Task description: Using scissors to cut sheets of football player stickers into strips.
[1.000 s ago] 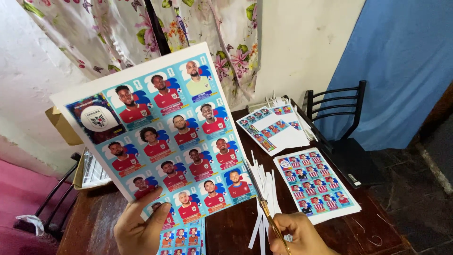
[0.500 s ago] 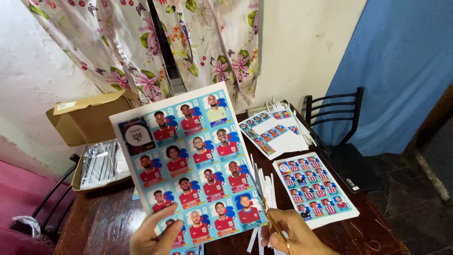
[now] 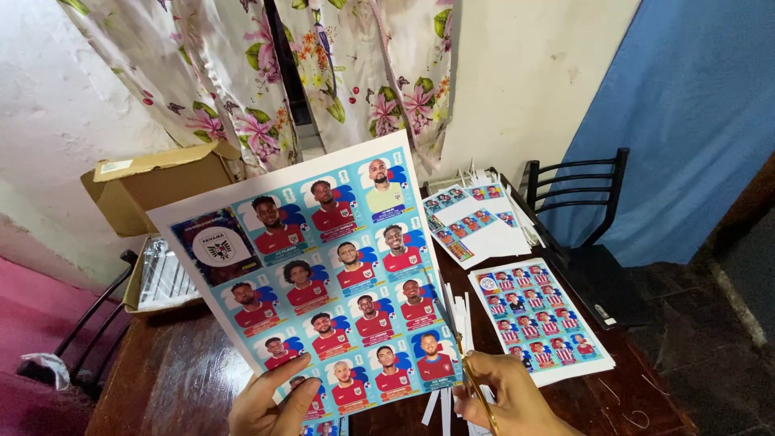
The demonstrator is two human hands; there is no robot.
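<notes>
Left hand (image 3: 270, 404) lifts sticker sheet (image 3: 323, 274); right hand (image 3: 508, 396) grips scissors (image 3: 464, 355).

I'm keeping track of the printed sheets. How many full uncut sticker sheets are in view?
2: one blue-and-red sticker sheet held up by the left hand, and one red-and-blue sheet lying flat on the wooden table. More may be hidden beneath the held one.

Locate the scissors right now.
Head view, bottom centre-right: scissors in the right hand, blades along the right edge of the sticker sheet held by the left hand.
</notes>
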